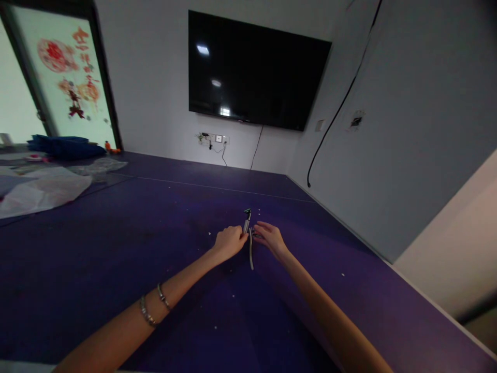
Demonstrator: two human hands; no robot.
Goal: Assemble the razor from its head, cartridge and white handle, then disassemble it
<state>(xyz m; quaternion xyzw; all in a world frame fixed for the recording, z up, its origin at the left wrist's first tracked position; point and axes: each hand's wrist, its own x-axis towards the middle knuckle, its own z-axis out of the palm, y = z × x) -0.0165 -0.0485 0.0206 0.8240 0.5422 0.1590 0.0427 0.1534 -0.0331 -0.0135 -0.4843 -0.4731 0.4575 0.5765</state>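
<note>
My left hand is closed round the silver handle of what looks like a razor, its dark head pointing up and away from me. Just to the right, my right hand has its thumb and fingers curled around a small dark and silvery piece, too small to name. Between the two hands a thin, pale, slightly curved strip runs towards me; whether either hand touches it cannot be made out.
Small white bits are scattered over the purple surface. Clear plastic sheeting and a dark blue cloth bundle lie at the far left. A black cable hangs along the right wall; a television is mounted ahead.
</note>
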